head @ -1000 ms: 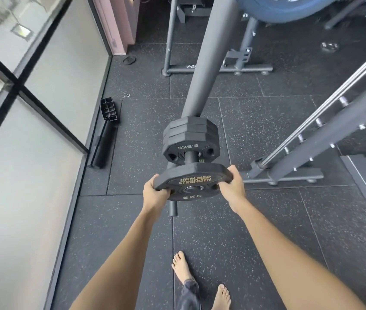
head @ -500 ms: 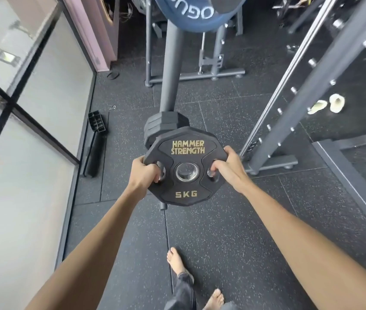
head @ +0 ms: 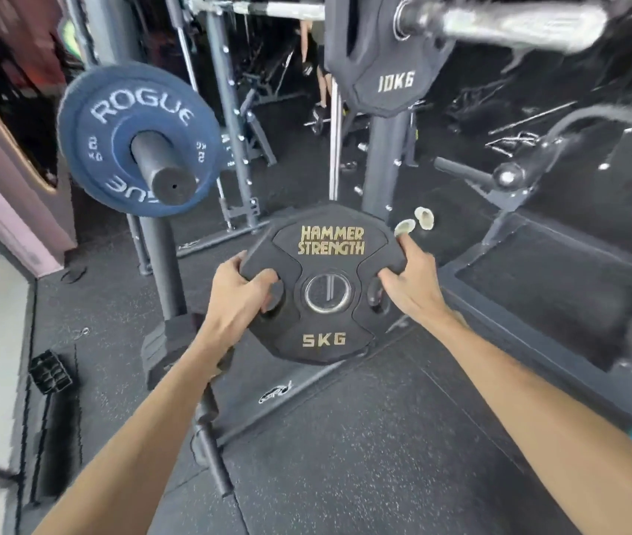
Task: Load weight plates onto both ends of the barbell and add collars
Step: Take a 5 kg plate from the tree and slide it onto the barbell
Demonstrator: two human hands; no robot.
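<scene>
While it's held in the air, the 5 kg plate point(head: 324, 339) faces the camera. The left hand point(head: 243, 293) is curled through its left grip hole; the right hand point(head: 409, 281) is wrapped on its right edge. Above-right of the plate, blurred, is the barbell sleeve point(head: 519, 23) with a 10 kg plate point(head: 391, 71) seated on it. Risk: the bore meets the sleeve end off-axis, so the plate jams or twists out of grip.

Black, blue and speckled grey
I see the 5 kg plate point(head: 329, 260) black with gold lettering, the 10 kg plate point(head: 391, 90) black with white lettering, the Rogue plate point(head: 113, 110) blue with white lettering, and the floor point(head: 383, 438) dark grey flecked with pale specks
</scene>
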